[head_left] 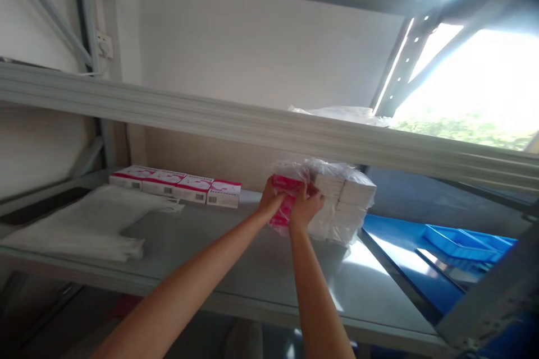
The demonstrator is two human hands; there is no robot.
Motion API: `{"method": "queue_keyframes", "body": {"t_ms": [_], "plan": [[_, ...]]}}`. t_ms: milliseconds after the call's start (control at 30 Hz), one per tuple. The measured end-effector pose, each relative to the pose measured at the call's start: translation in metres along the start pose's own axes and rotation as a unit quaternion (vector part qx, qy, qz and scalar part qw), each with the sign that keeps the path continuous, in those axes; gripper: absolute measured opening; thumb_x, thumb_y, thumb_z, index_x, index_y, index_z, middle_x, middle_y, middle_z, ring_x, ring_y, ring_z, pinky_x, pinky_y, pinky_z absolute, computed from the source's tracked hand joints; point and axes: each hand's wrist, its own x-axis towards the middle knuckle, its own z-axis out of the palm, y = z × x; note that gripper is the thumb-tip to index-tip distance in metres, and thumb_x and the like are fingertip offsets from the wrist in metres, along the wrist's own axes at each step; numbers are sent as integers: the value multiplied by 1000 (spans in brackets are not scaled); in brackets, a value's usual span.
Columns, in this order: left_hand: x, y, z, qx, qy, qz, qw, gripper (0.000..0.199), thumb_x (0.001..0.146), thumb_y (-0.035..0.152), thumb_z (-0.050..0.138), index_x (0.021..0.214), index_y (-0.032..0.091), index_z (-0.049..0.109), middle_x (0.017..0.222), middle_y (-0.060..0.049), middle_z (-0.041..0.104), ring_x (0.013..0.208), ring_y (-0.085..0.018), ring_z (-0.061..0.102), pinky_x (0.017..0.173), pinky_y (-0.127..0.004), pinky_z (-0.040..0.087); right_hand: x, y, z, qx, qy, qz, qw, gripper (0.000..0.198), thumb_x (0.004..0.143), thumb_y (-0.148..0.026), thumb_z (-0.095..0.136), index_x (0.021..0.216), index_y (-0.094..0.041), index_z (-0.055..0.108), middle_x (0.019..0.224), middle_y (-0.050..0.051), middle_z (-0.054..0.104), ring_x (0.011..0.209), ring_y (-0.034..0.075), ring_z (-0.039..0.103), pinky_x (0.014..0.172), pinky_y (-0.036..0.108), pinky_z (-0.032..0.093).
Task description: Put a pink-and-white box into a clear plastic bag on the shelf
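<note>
A clear plastic-wrapped pack of red boxes [283, 214] stands on the grey shelf, against a larger plastic-wrapped stack of white boxes [343, 207]. My left hand [269, 202] is closed round the left side of the red pack, its thumb across the front. At the right side of the same pack, my right hand [306, 206] grips with bent fingers, close to the white stack. Some fingertips are hidden behind the pack and the plastic.
A row of several pink-and-white boxes [174, 184] lies along the back left. Flat white plastic bags [84, 224] and a dark flat object [44, 206] are nearer on the left. A shelf beam [252, 130] crosses above my hands. Blue trays [458, 242] sit beyond the right end.
</note>
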Motion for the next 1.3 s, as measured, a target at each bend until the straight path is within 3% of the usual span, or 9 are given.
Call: {"method": "queue_keyframes", "body": {"t_ms": [200, 367, 533, 700, 833, 967, 1033, 1133, 1300], "plan": [[-24, 20, -3, -20, 54, -31, 998, 62, 64, 0, 50, 122, 19, 44, 123, -8, 52, 118, -23, 46, 106, -38, 30, -14, -32, -1, 63, 8, 55, 996, 40, 82, -49, 42, 101, -14, 43, 108, 18, 49, 105, 28, 47, 93, 42, 36], [-79, 46, -30, -63, 64, -47, 995, 71, 68, 8, 53, 135, 16, 31, 141, -12, 37, 131, -24, 34, 111, -38, 23, -44, -58, -9, 96, 28, 151, 983, 34, 74, -47, 52, 91, -20, 38, 97, 11, 51, 91, 24, 50, 86, 39, 41], [-166, 69, -73, -24, 75, -102, 992, 84, 79, 31, 57, 146, 26, 6, 154, 0, 2, 140, -23, -4, 115, -43, 3, -103, -54, -6, 163, -60, 185, 967, 35, 68, -39, 55, 94, -20, 38, 99, 8, 49, 86, 19, 51, 82, 34, 44], [-235, 60, -106, 35, 28, -189, 981, 90, 82, 44, 54, 146, 25, -6, 152, 1, -12, 138, -24, -9, 114, -43, 4, -153, -28, 5, 235, -213, 194, 928, 46, 64, -39, 56, 103, -20, 40, 92, 3, 52, 75, 15, 53, 71, 29, 46], [-262, 48, -126, 167, 103, -147, 969, 70, 86, 40, 47, 145, 22, 14, 153, -7, -6, 140, -27, -1, 112, -49, 8, -161, -9, 2, 153, -340, 89, 924, 39, 67, -36, 52, 100, -18, 50, 89, 6, 60, 82, 20, 57, 81, 37, 44], [-239, 55, -156, 330, 252, 12, 910, 50, 87, 28, 45, 134, 20, 34, 147, -13, 21, 137, -27, 18, 110, -52, 15, -159, -22, -17, -28, -367, -98, 925, 35, 78, -34, 47, 109, -24, 58, 116, 7, 58, 113, 26, 47, 102, 59, 17], [-206, 60, -174, 374, 204, 65, 902, 39, 87, 17, 39, 126, 18, 44, 137, -12, 38, 130, -23, 32, 109, -46, 24, -163, -39, -24, -87, -423, -171, 885, 34, 83, -33, 45, 114, -29, 58, 120, 5, 58, 117, 26, 45, 103, 62, 5], [-154, 60, -194, 450, 34, 81, 888, 39, 82, 7, 39, 117, 16, 52, 129, -10, 49, 123, -20, 41, 105, -41, 31, -173, -64, -22, -146, -470, -215, 843, 33, 84, -29, 47, 114, -27, 59, 117, 5, 61, 112, 24, 50, 104, 59, 7], [-123, 55, -212, 548, -188, 82, 811, 24, 82, 14, 50, 102, 18, 63, 108, -6, 65, 103, -20, 56, 101, -42, 31, -178, -70, -16, -135, -440, -170, 872, 22, 82, -22, 48, 93, -26, 67, 100, 2, 68, 101, 19, 57, 101, 46, 25]]}}
